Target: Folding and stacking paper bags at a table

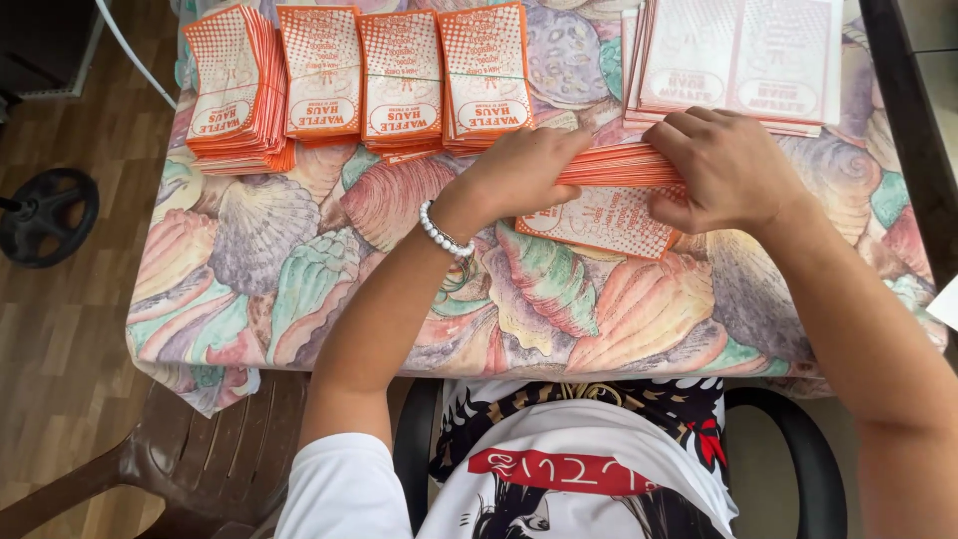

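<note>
Closest to the camera is the person's white printed shirt (559, 469), with a black chair (798, 439) behind and a brown plastic chair (200, 469) to the left on the wooden floor (60, 329). Both forearms reach forward over a worktop (299, 289) covered by a cloth printed with seashells. The left hand (524, 170), a bead bracelet (444, 235) at its wrist, and the right hand (728, 170) each grip one end of a stack of orange paper bags (619, 170), fingers curled over the top edge and thumbs at the near side; the stack stands on its long edge, just above one bag lying flat (599, 220) on the cloth. Four finished bundles (359, 75) sit in a row along the far left edge, touching side by side, and a pile of paler bags (738, 60) lies at the far right, just beyond the right hand. To square the stack well, I judge the hands should press evenly from both ends and tap the lower edge on the worktop, keeping the bags upright so none slide out or fan, and staying off the loose bag beneath.
</note>
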